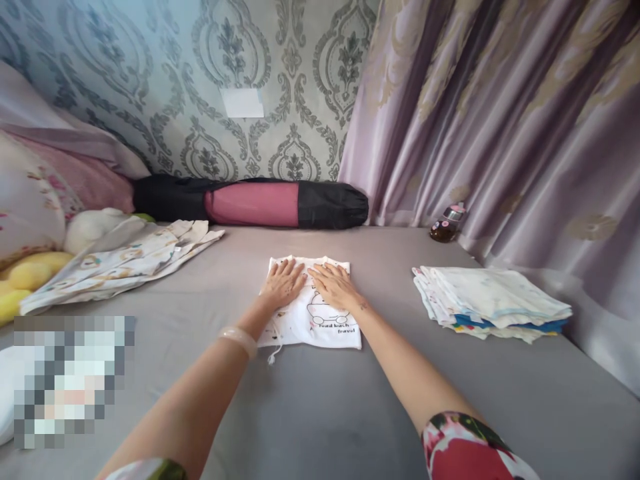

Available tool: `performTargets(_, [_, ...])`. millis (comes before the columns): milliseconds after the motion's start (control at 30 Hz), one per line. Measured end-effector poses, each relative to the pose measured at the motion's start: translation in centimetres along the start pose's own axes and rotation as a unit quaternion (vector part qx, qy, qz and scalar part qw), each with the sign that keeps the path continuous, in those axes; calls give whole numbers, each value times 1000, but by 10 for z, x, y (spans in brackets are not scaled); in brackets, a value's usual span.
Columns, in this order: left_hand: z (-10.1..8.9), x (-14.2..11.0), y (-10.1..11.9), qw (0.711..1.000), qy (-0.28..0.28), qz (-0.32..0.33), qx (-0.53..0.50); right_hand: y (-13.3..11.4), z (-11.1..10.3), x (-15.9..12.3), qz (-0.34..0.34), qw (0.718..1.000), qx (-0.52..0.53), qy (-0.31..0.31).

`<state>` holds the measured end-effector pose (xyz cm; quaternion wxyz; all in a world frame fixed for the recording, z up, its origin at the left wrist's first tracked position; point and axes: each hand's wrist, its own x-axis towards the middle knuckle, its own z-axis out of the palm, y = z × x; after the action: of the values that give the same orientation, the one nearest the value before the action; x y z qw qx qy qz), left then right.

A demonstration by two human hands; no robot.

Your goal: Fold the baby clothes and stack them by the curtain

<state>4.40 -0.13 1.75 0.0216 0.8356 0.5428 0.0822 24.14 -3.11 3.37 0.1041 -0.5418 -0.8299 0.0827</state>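
A white cloth garment (320, 337) with a printed car drawing and lettering lies folded flat on the grey bed sheet (310, 413). Across its upper left part rests my left hand (284, 283), palm down with the fingers spread. My right hand (334, 285) lies flat on the upper right part, fingers stretched out and covering some of the print. Both hands touch the cloth and grip nothing. A white drawstring (274, 355) trails off the lower left edge of the garment.
To the right sits a stack of folded cloths (493, 297), with a bottle (447, 223) behind it. Printed clothing (135, 257) and yellow plush (37, 273) lie left. A black and pink roll (253, 203) lies along the wall. Something pixelated (75, 380) occupies the lower left.
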Motion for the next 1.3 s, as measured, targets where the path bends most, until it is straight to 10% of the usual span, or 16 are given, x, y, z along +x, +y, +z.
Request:
performTargets(500, [-1,3,2,998,3,-52,24,2,6,16,9,990,46,132])
performTargets(800, [-1,-1,4,997,56,-45,34,-3,8,18,70,996,-26,41])
performTargets(1300, [-15,3,0,997,-33,-60,-38,-5,-5,20,97,994,-6,-43])
